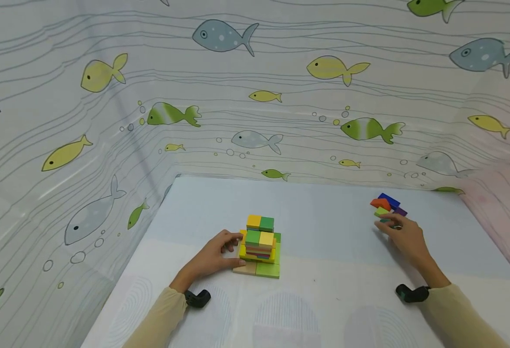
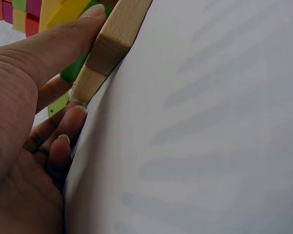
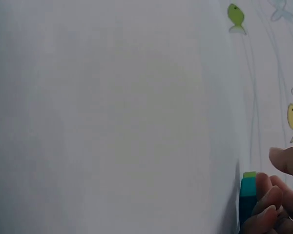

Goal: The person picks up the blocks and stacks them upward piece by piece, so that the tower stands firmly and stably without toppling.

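Note:
A layered structure of coloured wooden blocks [image 1: 260,239], with yellow, green and plain wood pieces, stands left of the table's middle. My left hand [image 1: 220,251] holds it at its left side, with the thumb toward the front and the index finger farther back. In the left wrist view, the thumb [image 2: 63,46] lies by a green block, close to a plain wood block [image 2: 112,44]. My right hand [image 1: 404,237] reaches to the loose blocks at the far right. A teal block [image 3: 248,200] lies against its curled fingers, and the thumb [image 3: 285,161] is apart from it.
Among the loose blocks are an orange piece [image 1: 381,204], a blue one [image 1: 389,200], a purple one [image 1: 400,211] and a light green one [image 1: 382,211]. Fish-printed sheets [image 1: 255,72] wall in the white table [image 1: 324,232] at the back and sides.

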Tool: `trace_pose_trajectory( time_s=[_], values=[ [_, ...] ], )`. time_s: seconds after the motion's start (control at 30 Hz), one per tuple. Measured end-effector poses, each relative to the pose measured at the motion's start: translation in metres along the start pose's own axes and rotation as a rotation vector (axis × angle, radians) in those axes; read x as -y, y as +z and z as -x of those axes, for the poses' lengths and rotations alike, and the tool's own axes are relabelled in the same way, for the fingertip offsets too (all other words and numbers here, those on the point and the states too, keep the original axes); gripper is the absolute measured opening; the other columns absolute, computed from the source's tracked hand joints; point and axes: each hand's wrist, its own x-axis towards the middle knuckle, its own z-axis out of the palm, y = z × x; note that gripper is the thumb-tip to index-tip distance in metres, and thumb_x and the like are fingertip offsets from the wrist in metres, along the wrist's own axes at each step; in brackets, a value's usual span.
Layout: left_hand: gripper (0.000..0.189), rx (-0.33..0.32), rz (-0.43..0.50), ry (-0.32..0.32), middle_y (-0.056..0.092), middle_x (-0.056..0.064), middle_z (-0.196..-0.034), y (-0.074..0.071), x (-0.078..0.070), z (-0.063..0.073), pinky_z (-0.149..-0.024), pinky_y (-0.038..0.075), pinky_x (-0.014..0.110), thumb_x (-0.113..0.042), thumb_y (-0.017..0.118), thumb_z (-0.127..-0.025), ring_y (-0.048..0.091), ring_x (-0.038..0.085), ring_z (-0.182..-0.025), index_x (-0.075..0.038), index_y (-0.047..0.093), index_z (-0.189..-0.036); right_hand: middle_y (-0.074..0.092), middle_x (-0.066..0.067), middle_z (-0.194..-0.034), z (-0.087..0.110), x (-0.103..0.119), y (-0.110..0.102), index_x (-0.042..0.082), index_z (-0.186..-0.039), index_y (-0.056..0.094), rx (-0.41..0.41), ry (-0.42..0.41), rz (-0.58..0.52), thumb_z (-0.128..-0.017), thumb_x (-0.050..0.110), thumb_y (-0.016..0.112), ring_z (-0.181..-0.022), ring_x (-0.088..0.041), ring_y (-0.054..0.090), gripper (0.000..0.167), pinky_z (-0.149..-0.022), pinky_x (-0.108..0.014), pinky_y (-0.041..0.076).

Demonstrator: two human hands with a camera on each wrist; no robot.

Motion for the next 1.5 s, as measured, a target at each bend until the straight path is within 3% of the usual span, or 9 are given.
trace_pose_trajectory(
  time_s=[0.23, 0.57, 0.8, 0.93, 1.2, 1.5],
  values=[
    [0.071, -0.014, 0.005, 0.022, 0.054, 0.000, -0.113, 0.001, -0.003, 0.001, -0.084, 0.042, 0.033, -0.042, 0.085, -0.086, 0.050, 0.018, -0.098, -0.015, 0.056, -0.145, 0.061, -0.012, -0.097, 0.000, -0.010, -0.008, 0.000, -0.141, 0.057, -0.021, 0.158, 0.015, -0.098, 0.050, 0.067, -0.074, -0.023, 0.054, 0.066, -0.056, -0.031, 0.044],
    [0.071, -0.019, -0.004, 0.017, 0.054, -0.003, -0.114, 0.002, -0.002, 0.002, -0.084, 0.043, 0.032, -0.043, 0.085, -0.085, 0.050, 0.015, -0.097, -0.016, 0.056, -0.144, 0.062, -0.016, -0.100, 0.001, -0.004, -0.008, -0.004, -0.138, 0.058, -0.049, 0.250, 0.002, -0.095, 0.039, 0.075, -0.072, -0.023, 0.055, 0.064, -0.054, -0.030, 0.046],
    [0.071, -0.017, -0.008, 0.013, 0.054, -0.003, -0.114, 0.002, -0.002, 0.002, -0.084, 0.042, 0.032, -0.044, 0.084, -0.086, 0.050, 0.016, -0.098, -0.017, 0.056, -0.144, 0.062, -0.022, -0.114, -0.001, -0.006, -0.005, -0.003, -0.138, 0.058, -0.040, 0.277, 0.012, -0.095, 0.039, 0.076, -0.083, -0.027, 0.058, 0.063, -0.057, -0.027, 0.048],
    [0.069, -0.024, -0.013, 0.028, 0.054, -0.002, -0.112, 0.002, -0.002, 0.003, -0.083, 0.043, 0.032, -0.042, 0.085, -0.086, 0.050, 0.016, -0.097, -0.016, 0.056, -0.144, 0.057, -0.028, -0.124, -0.001, -0.007, -0.005, -0.004, -0.139, 0.058, -0.038, 0.271, 0.037, -0.095, 0.041, 0.075, -0.093, -0.032, 0.056, 0.066, -0.061, -0.025, 0.047],
    [0.072, -0.011, -0.004, 0.028, 0.054, -0.001, -0.113, 0.000, -0.001, 0.002, -0.083, 0.042, 0.033, -0.043, 0.085, -0.086, 0.050, 0.017, -0.097, -0.015, 0.056, -0.145, 0.064, -0.018, -0.102, 0.004, 0.001, -0.004, -0.002, -0.140, 0.059, 0.001, 0.243, 0.037, -0.093, 0.051, 0.074, -0.081, -0.026, 0.057, 0.073, -0.058, -0.031, 0.047],
    [0.070, -0.020, -0.001, 0.031, 0.054, 0.000, -0.113, 0.001, -0.001, 0.002, -0.082, 0.042, 0.032, -0.041, 0.085, -0.086, 0.050, 0.017, -0.096, -0.015, 0.056, -0.144, 0.066, -0.010, -0.087, 0.013, 0.038, 0.008, 0.005, -0.137, 0.065, 0.040, 0.050, 0.009, -0.090, 0.057, 0.074, -0.068, -0.022, 0.057, 0.071, -0.055, -0.032, 0.048]
  ],
)
